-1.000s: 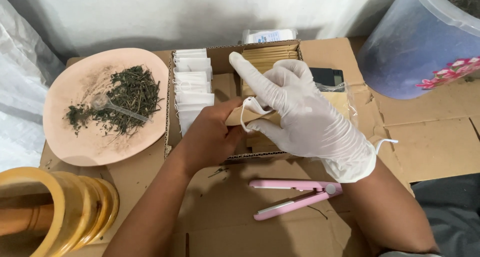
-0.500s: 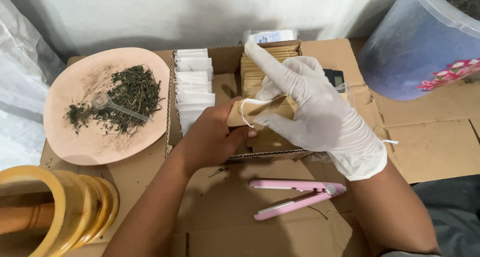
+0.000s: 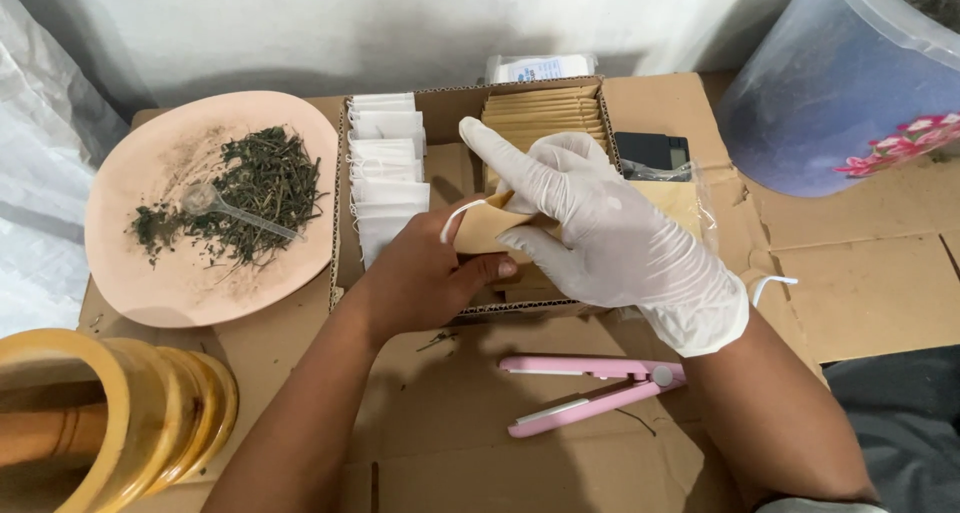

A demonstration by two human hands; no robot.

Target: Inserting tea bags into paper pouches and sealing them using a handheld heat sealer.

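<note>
My bare left hand (image 3: 425, 268) grips the lower left end of a small tan paper pouch (image 3: 485, 230) over an open cardboard box (image 3: 340, 263). My right hand (image 3: 610, 233), in a white glove, holds the pouch's top and right side, index finger stretched up and left. A thin white string (image 3: 455, 216) loops from the pouch's left end. The box holds a row of white filter bags (image 3: 385, 188) on the left and stacked tan pouches (image 3: 545, 108) at the back right.
A pink plate (image 3: 150, 273) with dried green leaves (image 3: 255, 188) and a clear plastic spoon (image 3: 225, 205) lies at left. A pink flat-iron sealer (image 3: 590, 393) rests on the cardboard in front. Wooden mortar (image 3: 110, 423) lower left, translucent blue tub (image 3: 840, 83) upper right, small black scale (image 3: 655, 155).
My gloved right hand has slid down and right along the pouch, its index finger lowering. The left hand keeps its grip in nearly the same spot.
</note>
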